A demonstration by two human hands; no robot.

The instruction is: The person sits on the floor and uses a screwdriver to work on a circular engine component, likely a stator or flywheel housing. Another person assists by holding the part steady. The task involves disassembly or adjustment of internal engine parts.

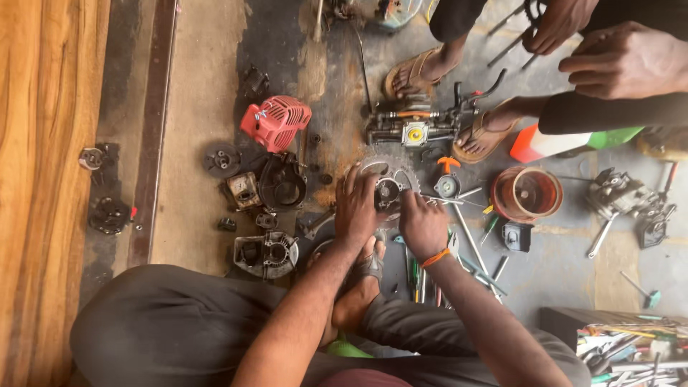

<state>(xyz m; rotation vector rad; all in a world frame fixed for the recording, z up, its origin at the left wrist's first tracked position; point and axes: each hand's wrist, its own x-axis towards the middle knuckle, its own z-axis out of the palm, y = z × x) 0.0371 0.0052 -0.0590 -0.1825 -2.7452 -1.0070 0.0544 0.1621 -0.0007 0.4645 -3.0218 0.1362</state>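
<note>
A round toothed metal gear plate (390,179) with a dark hub lies on the stained concrete floor. My left hand (356,206) presses down on its left side, fingers spread over the metal. My right hand (423,223), an orange band at the wrist, grips the plate's lower right edge by the hub. My sandalled foot (362,276) rests just below both hands. Whether a tool is in my right hand cannot be told.
A red engine cover (276,122), black engine casings (266,252) and small parts lie left. A carburettor-like assembly (414,127), an orange bowl (527,193) and loose screwdrivers lie right. Another person's feet (416,72) and hands (623,61) are at top right. A tool tray (631,344) sits bottom right.
</note>
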